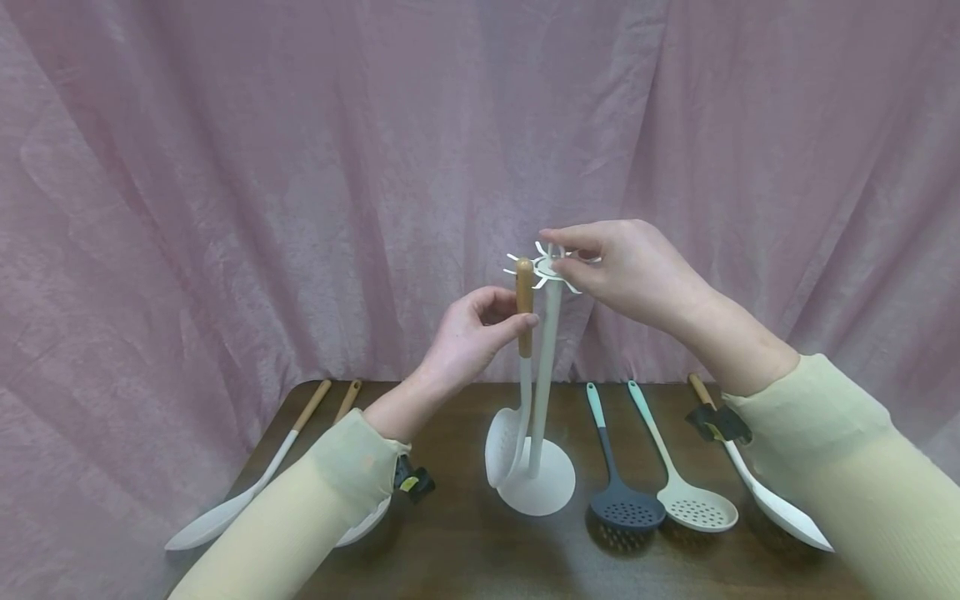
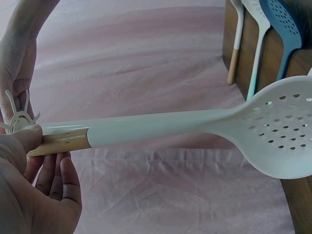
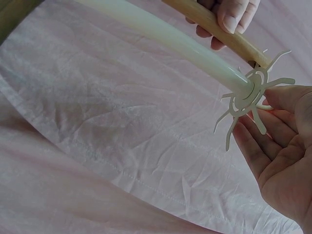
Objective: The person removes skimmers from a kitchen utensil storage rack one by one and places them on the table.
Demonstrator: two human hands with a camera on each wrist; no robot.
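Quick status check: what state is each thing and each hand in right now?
White slotted spoon: upright beside the stand's pole, wooden handle gripped.
Stand: upright on the table.
Hook ring: atop the stand, pinched.
Left hand: grips the spoon handle.
Right hand: pinches the hook ring.
Dark skimmer: lying flat.

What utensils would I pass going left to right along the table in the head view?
White spoon → white slotted spoon held at the white stand → dark blue skimmer → mint-handled skimmer → white spoon at right.
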